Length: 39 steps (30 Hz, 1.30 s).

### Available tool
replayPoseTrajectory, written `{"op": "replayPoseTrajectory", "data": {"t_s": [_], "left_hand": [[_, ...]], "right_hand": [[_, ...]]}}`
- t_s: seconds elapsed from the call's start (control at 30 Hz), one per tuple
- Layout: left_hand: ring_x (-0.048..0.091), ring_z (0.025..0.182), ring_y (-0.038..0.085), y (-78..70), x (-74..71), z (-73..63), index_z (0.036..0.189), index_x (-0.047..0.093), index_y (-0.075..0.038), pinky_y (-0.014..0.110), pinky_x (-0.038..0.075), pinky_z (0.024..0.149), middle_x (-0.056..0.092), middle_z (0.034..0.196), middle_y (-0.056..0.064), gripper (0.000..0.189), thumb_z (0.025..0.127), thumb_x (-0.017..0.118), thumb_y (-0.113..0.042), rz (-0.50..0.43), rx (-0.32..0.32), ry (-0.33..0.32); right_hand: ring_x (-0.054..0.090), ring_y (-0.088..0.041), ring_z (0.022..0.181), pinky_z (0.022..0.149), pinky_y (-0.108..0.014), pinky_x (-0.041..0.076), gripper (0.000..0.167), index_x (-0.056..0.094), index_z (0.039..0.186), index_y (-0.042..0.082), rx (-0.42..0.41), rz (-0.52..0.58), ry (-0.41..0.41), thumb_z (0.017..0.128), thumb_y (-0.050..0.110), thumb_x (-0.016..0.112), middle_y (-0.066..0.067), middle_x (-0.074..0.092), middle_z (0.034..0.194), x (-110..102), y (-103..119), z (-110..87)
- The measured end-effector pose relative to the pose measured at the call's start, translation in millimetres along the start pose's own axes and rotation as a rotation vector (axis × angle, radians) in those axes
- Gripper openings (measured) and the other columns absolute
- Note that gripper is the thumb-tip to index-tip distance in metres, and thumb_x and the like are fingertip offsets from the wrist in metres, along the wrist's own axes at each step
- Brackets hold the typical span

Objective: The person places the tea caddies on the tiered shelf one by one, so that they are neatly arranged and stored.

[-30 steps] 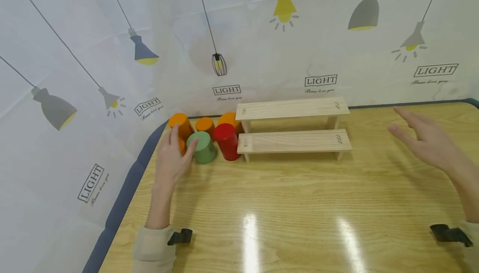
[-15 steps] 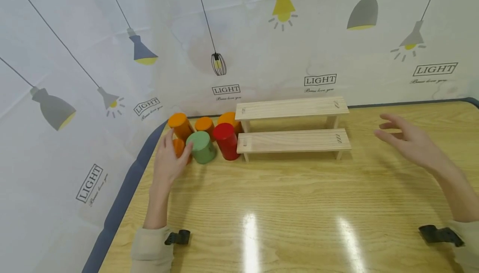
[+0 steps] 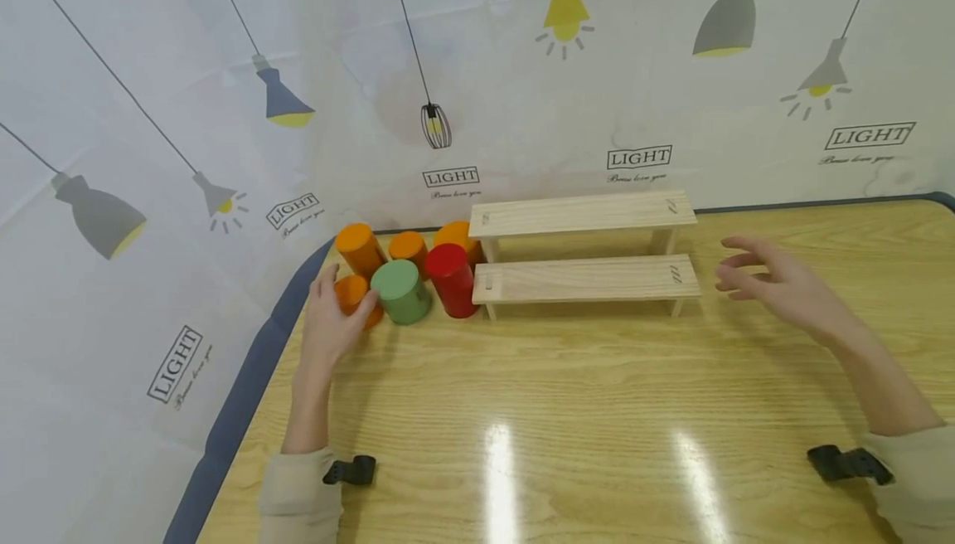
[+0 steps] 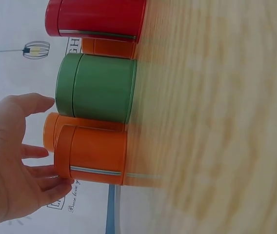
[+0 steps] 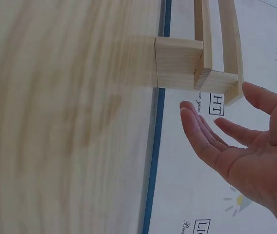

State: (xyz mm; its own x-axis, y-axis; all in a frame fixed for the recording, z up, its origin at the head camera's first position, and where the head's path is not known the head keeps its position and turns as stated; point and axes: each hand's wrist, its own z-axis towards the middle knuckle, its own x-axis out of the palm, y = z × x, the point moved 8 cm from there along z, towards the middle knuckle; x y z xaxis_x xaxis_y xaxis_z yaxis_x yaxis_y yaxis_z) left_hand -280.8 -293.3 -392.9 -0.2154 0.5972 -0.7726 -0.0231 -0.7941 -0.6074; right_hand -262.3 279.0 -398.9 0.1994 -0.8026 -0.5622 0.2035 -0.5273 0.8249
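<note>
My left hand [image 3: 328,330] is at the front-left orange canister [image 3: 351,292], its thumb and fingers spread around the lid. In the left wrist view, fingertips lie right by the lid of this orange canister [image 4: 97,152], while the thumb tip is close to the green canister [image 4: 104,87]. A taller red canister [image 3: 453,283] stands to the right of the green one. My right hand [image 3: 791,291] hovers over the table with fingers loosely bent, holding nothing. It is just right of a two-level wooden stand, made of a lower plank [image 3: 585,280] and an upper plank [image 3: 582,216].
Behind the green canister are a tall orange canister [image 3: 360,250], a shorter orange canister [image 3: 408,250] and a wide orange canister [image 3: 457,237]. The wooden table [image 3: 597,411] meets a white lamp-printed sheet [image 3: 507,96] along its back and left edges.
My right hand has moved left toward the wooden stand, its fingers bending a little more. My left hand has shifted slightly down and left, to the front orange canister.
</note>
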Motion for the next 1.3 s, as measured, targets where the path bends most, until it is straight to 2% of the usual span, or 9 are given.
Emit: {"op": "replayPoseTrajectory", "data": {"t_s": [0.27,0.57,0.67,0.8,0.93,1.07,1.3], "left_hand": [[0.034,0.141,0.044,8.5,0.2,0.6,0.158,0.020,0.001,0.058,0.030,0.115,0.028,0.156,0.027,0.086,0.097,0.063,-0.042,-0.086,-0.027,0.024],[0.026,0.145,0.044,15.0,2.2,4.0,0.155,0.022,0.008,0.054,0.023,0.119,0.027,0.157,0.031,0.080,0.096,0.066,-0.022,-0.081,0.006,0.062],[0.027,0.145,0.044,16.7,2.8,4.8,0.155,0.022,0.009,0.054,0.023,0.119,0.027,0.157,0.031,0.079,0.095,0.067,-0.020,-0.085,0.002,0.063],[0.031,0.143,0.045,19.2,3.4,5.0,0.153,0.022,0.011,0.055,0.028,0.117,0.028,0.156,0.033,0.078,0.095,0.066,-0.016,-0.098,-0.019,0.069],[0.036,0.139,0.045,22.0,5.1,5.9,0.153,0.023,0.012,0.056,0.033,0.113,0.031,0.154,0.034,0.076,0.096,0.066,-0.014,-0.115,-0.036,0.081],[0.041,0.135,0.044,24.6,5.9,7.0,0.152,0.026,0.011,0.055,0.037,0.111,0.035,0.152,0.032,0.074,0.096,0.068,-0.013,-0.147,-0.041,0.082],[0.044,0.133,0.041,24.3,2.5,5.5,0.152,0.030,0.009,0.052,0.040,0.110,0.040,0.149,0.030,0.074,0.095,0.071,-0.014,-0.166,-0.072,0.063]], "right_hand": [[0.069,-0.021,0.100,0.084,-0.023,0.053,0.064,0.021,0.156,-0.004,0.050,0.029,0.077,0.108,0.027,0.050,-0.029,0.052,0.132,11,-1,3.4],[0.069,-0.029,0.101,0.084,-0.021,0.051,0.064,0.024,0.155,-0.004,0.052,0.050,0.119,0.107,0.027,0.052,-0.030,0.051,0.135,21,3,8.7],[0.069,-0.026,0.101,0.085,-0.025,0.053,0.064,0.026,0.154,-0.005,0.046,0.032,0.123,0.107,0.027,0.053,-0.030,0.051,0.135,22,4,10.1],[0.068,-0.021,0.101,0.088,-0.037,0.055,0.064,0.029,0.153,-0.007,0.045,-0.002,0.135,0.106,0.028,0.055,-0.030,0.052,0.134,24,3,12.7],[0.069,-0.025,0.102,0.091,-0.045,0.053,0.064,0.031,0.153,-0.007,0.063,-0.023,0.139,0.106,0.028,0.056,-0.028,0.055,0.132,25,0,13.8],[0.069,-0.026,0.101,0.091,-0.043,0.054,0.063,0.031,0.153,-0.007,0.082,-0.024,0.141,0.105,0.025,0.057,-0.027,0.057,0.129,26,-2,15.2],[0.068,-0.016,0.098,0.087,-0.034,0.057,0.063,0.029,0.152,-0.010,0.095,0.014,0.137,0.103,0.016,0.059,-0.030,0.054,0.129,27,-4,18.4]]}}
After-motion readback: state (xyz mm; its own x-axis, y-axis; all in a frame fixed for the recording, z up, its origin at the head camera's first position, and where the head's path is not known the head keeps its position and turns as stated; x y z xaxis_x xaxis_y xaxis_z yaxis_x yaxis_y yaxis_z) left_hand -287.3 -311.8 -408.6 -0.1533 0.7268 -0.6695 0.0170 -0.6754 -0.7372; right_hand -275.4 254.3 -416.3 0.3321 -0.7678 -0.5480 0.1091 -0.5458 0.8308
